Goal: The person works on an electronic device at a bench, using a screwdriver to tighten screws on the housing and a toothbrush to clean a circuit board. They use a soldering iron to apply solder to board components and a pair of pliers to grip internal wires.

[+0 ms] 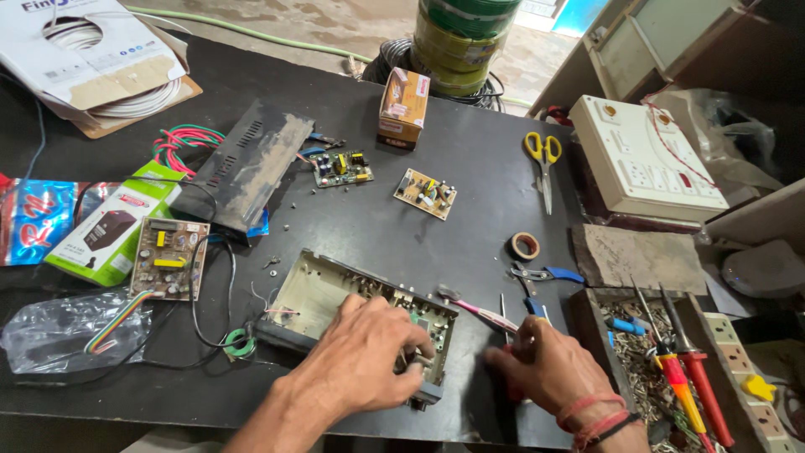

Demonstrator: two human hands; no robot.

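Your left hand (pixel 365 352) clamps down over the near right corner of an open, cream-coloured metal chassis with a dark front edge (pixel 323 298), fingers curled over its rim and gripping it, at 6 o'clock on the black worktable (pixel 470 201). Just right of it, your right hand (pixel 549 369), red threads at the wrist, is closed around a slim red-handled tool (pixel 513 387), its working end hidden under the fingers. A pink-handled tool (pixel 490 315) lies between the chassis and that hand.

At 9 o'clock of the chassis sits a brown circuit board with a yellow part (pixel 169 257), trailing a rainbow ribbon cable (pixel 117 323). At 12 o'clock lie 2 smaller boards, a green one (pixel 341 168) and a tan one (pixel 425 194), with the dusty black metal cover (pixel 251 164) at 11 o'clock. At 2 o'clock, well apart, are a roll of brown tape (pixel 525 246), blue-handled pliers (pixel 545 274) and yellow-handled scissors (pixel 544 164).
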